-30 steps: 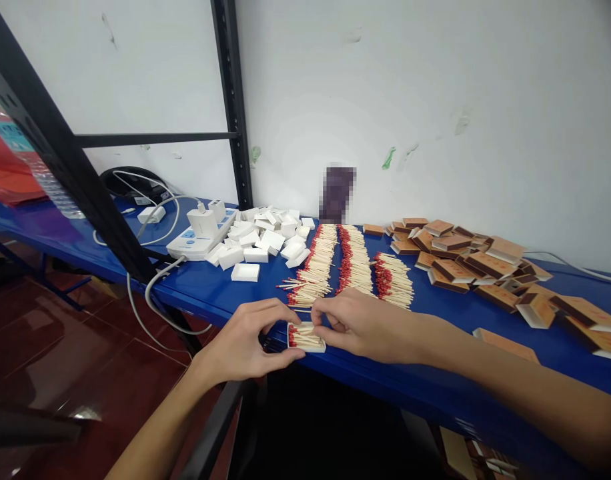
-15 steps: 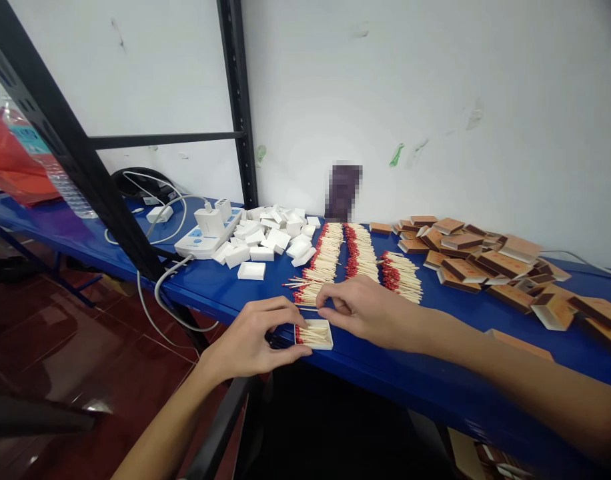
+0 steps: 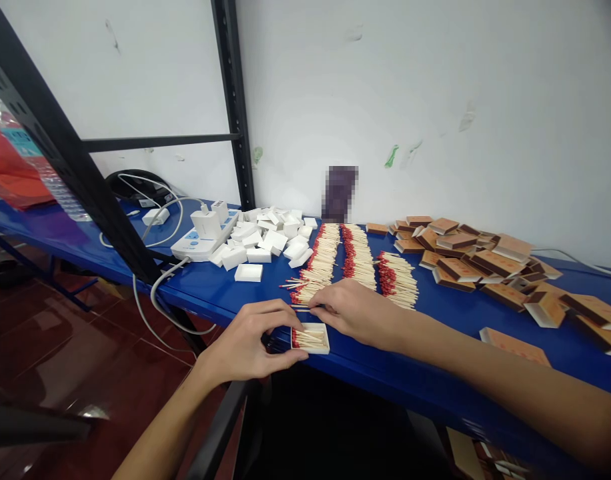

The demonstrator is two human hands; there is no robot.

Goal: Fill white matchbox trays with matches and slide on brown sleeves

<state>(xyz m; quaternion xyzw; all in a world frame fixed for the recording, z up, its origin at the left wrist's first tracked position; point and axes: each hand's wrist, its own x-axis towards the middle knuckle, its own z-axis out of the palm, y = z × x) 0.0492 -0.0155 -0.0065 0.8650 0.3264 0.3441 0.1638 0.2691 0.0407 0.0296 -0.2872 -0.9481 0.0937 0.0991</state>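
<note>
At the table's front edge, my left hand grips a small white matchbox tray between thumb and fingers at its left end. Inside the tray lie red-headed matches, heads to the left. Just behind it, my right hand is closed in a pinch on a matchstick whose red head points left. This matchstick lies at the front end of a long row of loose matches. Right of that row are a second row and a shorter pile of matches.
White trays are heaped at the back left beside a power strip with chargers and cables. Brown matchbox sleeves pile up on the right. One sleeve lies near my right forearm. A black shelf post rises at the left.
My right thumb and fingertips have drawn together on the matchstick and moved slightly left. My left hand still holds the tray. The whole view has shifted a little.
</note>
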